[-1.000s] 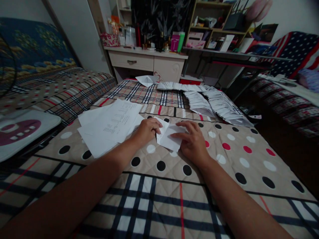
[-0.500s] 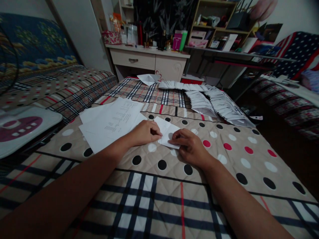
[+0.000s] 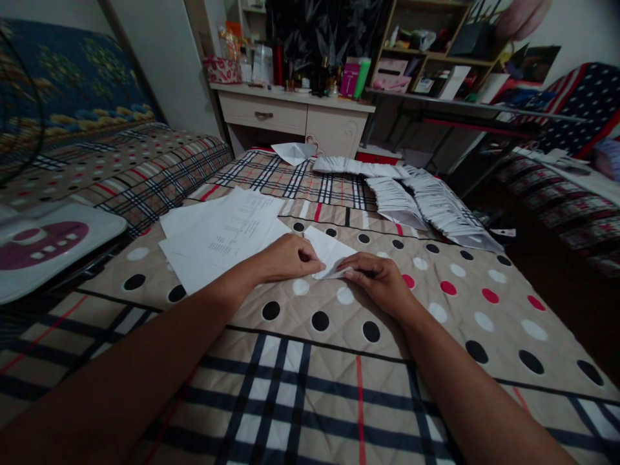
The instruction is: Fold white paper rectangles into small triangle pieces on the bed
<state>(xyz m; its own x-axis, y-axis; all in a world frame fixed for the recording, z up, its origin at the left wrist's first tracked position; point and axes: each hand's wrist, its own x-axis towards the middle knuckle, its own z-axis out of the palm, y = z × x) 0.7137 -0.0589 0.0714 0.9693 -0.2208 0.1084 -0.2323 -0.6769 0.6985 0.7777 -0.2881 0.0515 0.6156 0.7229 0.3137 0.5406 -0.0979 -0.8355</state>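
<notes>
A small folded white paper [image 3: 332,250] lies on the dotted, checked quilt [image 3: 436,303] in front of me. My left hand [image 3: 290,257] is closed in a loose fist, its fingertips pinching the paper's left edge. My right hand [image 3: 380,281] is closed too, its fingers pressed together on the paper's near right edge. To the left of my left hand lies a loose pile of printed white sheets [image 3: 220,236].
Rows of folded white papers [image 3: 426,203] are fanned out across the far right of the bed, with one larger folded piece [image 3: 293,152] at its far end. Behind stand a cluttered desk [image 3: 290,113] and shelves [image 3: 436,58]. A white and maroon device [image 3: 43,242] lies left.
My right hand has drawn back from lying flat over the paper to pinching its near edge. The paper now lies flatter and more folded. My left hand stayed at the left edge.
</notes>
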